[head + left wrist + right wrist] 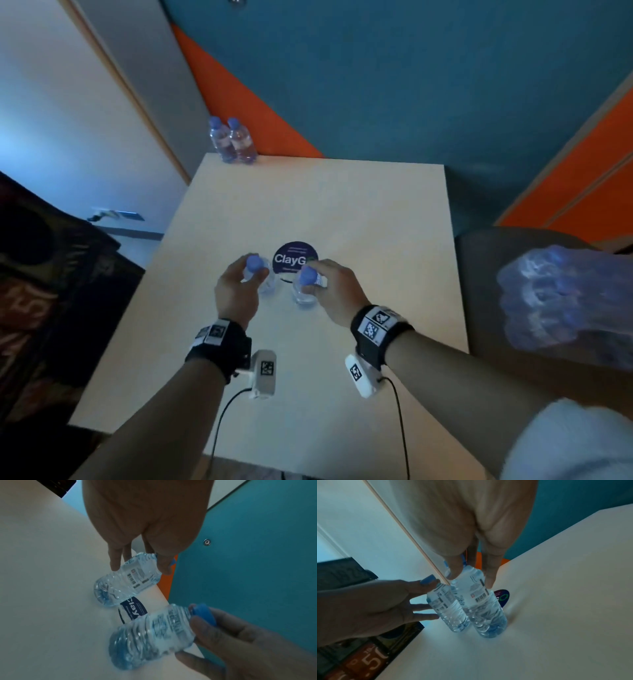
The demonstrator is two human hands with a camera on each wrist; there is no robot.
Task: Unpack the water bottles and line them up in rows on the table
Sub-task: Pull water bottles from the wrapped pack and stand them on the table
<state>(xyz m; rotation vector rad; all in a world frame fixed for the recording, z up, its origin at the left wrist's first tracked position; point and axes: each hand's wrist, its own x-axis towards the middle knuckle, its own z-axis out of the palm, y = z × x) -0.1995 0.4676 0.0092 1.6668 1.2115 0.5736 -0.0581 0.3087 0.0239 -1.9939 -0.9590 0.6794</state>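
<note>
Two small clear water bottles with blue caps are held upright side by side over the middle of the pale table (359, 205). My left hand (255, 270) grips the left bottle (268, 285) round its cap and neck; in the left wrist view my left hand (140, 566) pinches this bottle (130, 580) from above. My right hand (313, 279) grips the right bottle (303, 295) the same way, and the right wrist view has it (471, 578) curled over that bottle (481, 601). Both bases are at or just above the tabletop; I cannot tell which.
Two more bottles (233, 142) stand together at the table's far left corner. A round dark sticker (291, 258) lies just beyond the held bottles. A plastic-wrapped pack of bottles (561, 301) lies on a chair (479, 267) to the right. A dark printed box (51, 291) stands at the left.
</note>
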